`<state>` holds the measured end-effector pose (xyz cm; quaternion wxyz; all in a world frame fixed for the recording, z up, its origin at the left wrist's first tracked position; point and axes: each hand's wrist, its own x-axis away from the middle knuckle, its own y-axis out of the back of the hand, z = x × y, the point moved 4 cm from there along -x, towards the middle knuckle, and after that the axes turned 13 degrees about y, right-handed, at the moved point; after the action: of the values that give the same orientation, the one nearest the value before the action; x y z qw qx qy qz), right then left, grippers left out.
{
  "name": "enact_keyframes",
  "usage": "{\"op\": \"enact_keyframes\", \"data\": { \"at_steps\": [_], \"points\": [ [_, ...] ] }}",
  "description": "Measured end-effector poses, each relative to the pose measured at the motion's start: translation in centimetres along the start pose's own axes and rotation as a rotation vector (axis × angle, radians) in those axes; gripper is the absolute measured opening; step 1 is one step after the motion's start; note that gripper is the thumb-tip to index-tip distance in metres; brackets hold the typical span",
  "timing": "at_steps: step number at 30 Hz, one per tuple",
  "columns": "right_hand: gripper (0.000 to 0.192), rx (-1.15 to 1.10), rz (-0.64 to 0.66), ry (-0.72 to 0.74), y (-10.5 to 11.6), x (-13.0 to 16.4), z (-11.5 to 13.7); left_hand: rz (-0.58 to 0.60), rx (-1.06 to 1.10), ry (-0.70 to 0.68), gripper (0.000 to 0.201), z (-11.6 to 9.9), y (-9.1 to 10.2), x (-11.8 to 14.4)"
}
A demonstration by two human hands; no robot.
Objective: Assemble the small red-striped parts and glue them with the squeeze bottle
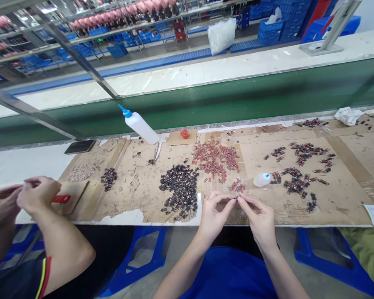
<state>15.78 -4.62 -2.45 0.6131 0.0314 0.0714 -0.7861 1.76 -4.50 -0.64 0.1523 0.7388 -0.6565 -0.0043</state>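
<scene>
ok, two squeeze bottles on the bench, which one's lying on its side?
The small squeeze bottle, right of the red pile. The large blue-capped bottle stands tilted near the conveyor.

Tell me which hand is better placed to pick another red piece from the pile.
Probably the right hand: the small cluster of red pieces lies just beyond its fingertips. The left hand sits nearer the dark pile.
</scene>
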Motion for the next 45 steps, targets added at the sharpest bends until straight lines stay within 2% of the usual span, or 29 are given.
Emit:
{"op": "enact_keyframes", "data": {
  "at_steps": [7, 16, 20, 23, 25, 27, 28, 29, 31, 34, 37, 41, 45],
  "points": [
    [0.013, 0.003, 0.032, 0.111, -0.3, -0.2, 1.0, 0.016, 0.067, 0.000, 0.009, -0.5, 0.2, 0.1],
    [0.016, 0.084, 0.127, 0.167, -0.3, -0.2, 1.5, 0.002, 0.004, 0.049, 0.007, 0.3, -0.1, -0.1],
    [0.024, 0.140, 0.158, 0.178, 0.7, -0.2, 1.7, 0.051, -0.051, -0.016, 0.007, -0.4, -0.9, 0.2],
    [0.023, 0.223, 0.127, 0.219, 2.7, -0.5, 2.0, 0.113, -0.159, -0.106, 0.010, -1.3, -0.9, -0.4],
    [0.022, 0.300, -0.017, 0.236, 5.0, -1.1, 2.1, 0.013, -0.289, -0.140, 0.021, -1.5, 0.6, -1.6],
    [0.025, 0.379, -0.221, 0.241, 7.8, -2.0, 1.9, -0.215, -0.428, -0.132, 0.023, -1.2, 3.1, -3.2],
    [0.028, 0.401, -0.267, 0.244, 8.9, -2.5, 1.7, -0.319, -0.494, -0.132, 0.022, -1.0, 4.5, -3.9],
    [0.030, 0.429, -0.272, 0.248, 9.7, -3.1, 1.5, -0.395, -0.557, -0.139, 0.021, -0.7, 5.7, -4.6],
    [0.037, 0.556, -0.242, 0.332, 10.6, -4.2, 1.3, -0.467, -0.659, -0.156, 0.016, -0.1, 7.3, -5.8],
    [0.042, 0.761, -0.124, 0.524, 9.9, -5.3, 1.2, -0.497, -0.728, -0.130, 0.013, 0.6, 8.1, -6.7],
    [0.049, 0.841, -0.007, 0.598, 8.0, -5.9, 0.3, -0.494, -0.787, -0.106, 0.016, 0.7, 7.5, -7.1],
    [0.048, 0.799, 0.070, 0.564, 6.3, -6.6, -0.7, -0.461, -0.765, -0.148, 0.018, 0.8, 6.6, -7.7],
    [0.039, 0.606, 0.086, 0.420, 5.5, -6.6, -0.7, -0.430, -0.713, -0.169, 0.019, 0.9, 6.5, -8.4]
  ]
}}
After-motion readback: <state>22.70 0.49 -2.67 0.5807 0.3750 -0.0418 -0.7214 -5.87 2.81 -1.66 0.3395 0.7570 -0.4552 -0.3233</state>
